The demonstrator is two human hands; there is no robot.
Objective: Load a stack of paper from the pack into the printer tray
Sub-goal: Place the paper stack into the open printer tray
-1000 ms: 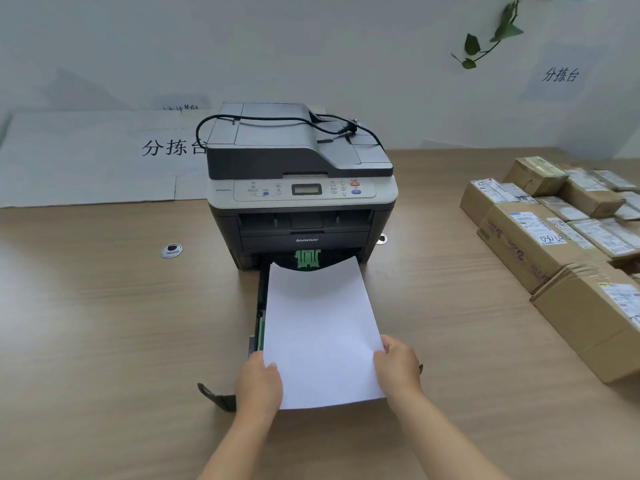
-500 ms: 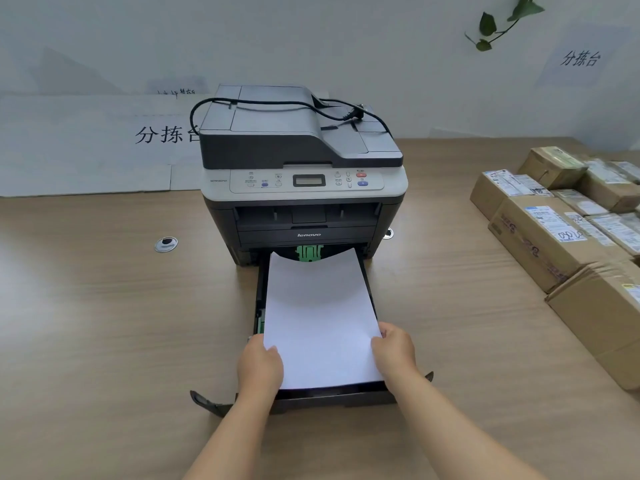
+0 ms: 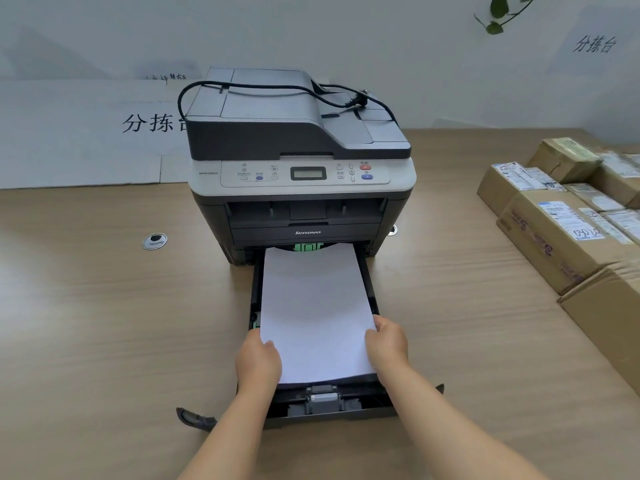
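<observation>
While the wood-grain worktop carries the boxy grey printer toward its far edge, the black plastic tray juts out toward me. Smooth white paper stack lies flat inside it. My left hand and right hand grip its near corners.

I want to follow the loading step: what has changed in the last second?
The white paper stack moved forward and down into the black pull-out tray, its near edge now inside the tray front. The left hand and right hand went with it. Both still hold its sides; the grey printer stayed put.
</observation>
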